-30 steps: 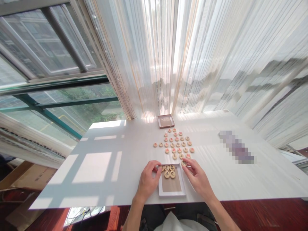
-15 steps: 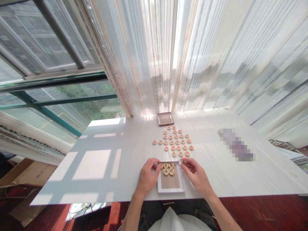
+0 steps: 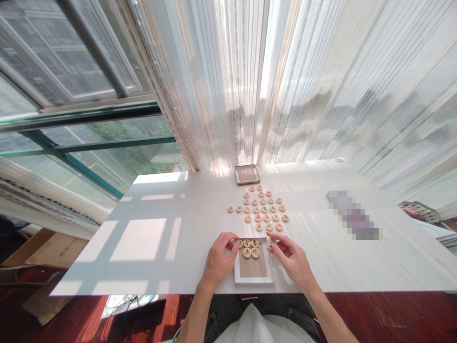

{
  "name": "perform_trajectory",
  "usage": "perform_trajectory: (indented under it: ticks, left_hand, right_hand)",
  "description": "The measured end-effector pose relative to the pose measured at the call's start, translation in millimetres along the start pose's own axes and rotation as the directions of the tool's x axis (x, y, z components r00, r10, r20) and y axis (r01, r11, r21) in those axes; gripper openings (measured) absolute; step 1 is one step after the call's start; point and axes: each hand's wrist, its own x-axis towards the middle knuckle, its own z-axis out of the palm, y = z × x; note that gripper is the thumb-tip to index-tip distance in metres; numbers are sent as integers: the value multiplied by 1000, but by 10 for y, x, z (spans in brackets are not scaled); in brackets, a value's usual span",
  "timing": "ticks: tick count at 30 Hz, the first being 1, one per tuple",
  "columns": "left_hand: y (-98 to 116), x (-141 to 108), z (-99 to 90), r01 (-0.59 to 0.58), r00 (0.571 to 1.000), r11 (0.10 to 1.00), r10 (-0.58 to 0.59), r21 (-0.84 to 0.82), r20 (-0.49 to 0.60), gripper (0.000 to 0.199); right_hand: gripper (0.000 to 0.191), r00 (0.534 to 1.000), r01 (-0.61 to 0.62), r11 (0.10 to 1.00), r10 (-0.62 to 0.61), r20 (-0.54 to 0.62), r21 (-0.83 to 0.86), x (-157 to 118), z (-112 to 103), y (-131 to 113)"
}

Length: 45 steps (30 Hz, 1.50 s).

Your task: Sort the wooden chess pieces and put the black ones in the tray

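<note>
A shallow white box (image 3: 254,280) with a brown bottom lies at the table's front edge, holding several round wooden xiangqi pieces (image 3: 254,253) with black characters. At the box's upper left corner, my left hand (image 3: 220,257) has thumb and index finger closed around a xiangqi piece (image 3: 240,243), partly hidden by the thumb. My right hand (image 3: 291,255) is at the upper right corner, pinching another black-marked xiangqi piece (image 3: 272,240) beside the rim. Beyond the box, loose xiangqi pieces (image 3: 264,209) with red and black characters lie in uneven rows.
A second shallow box part (image 3: 247,175) with a dark rim rests at the back of the white table (image 3: 200,238). To the right lies a pixelated object (image 3: 353,214). Sheer curtains (image 3: 228,85) hang behind the table, and a cardboard box (image 3: 50,247) stands on the left floor.
The view has shifted slightly. The piece in my right hand now shows its character more fully. Both hands stay at the box's upper corners, and the pieces in it look unchanged.
</note>
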Motion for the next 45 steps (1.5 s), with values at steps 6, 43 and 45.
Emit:
perform_trajectory:
  ticks: [6,43,45]
  left_hand:
    - [1,3,-7,6,1000,1000,-6,11,2,18]
    - [-36,2,8,4,999,1000,-5,24,38,14]
    - [-34,-1,7,6,999,1000,-6,25,37,14]
  right_hand:
    - [42,1000,-14,1000,13,20,23,0,-6,18]
    - [26,994,-94,990,89,56,101,26,1,33]
    - [27,995,-92,991,87,57,101,22,-6,38]
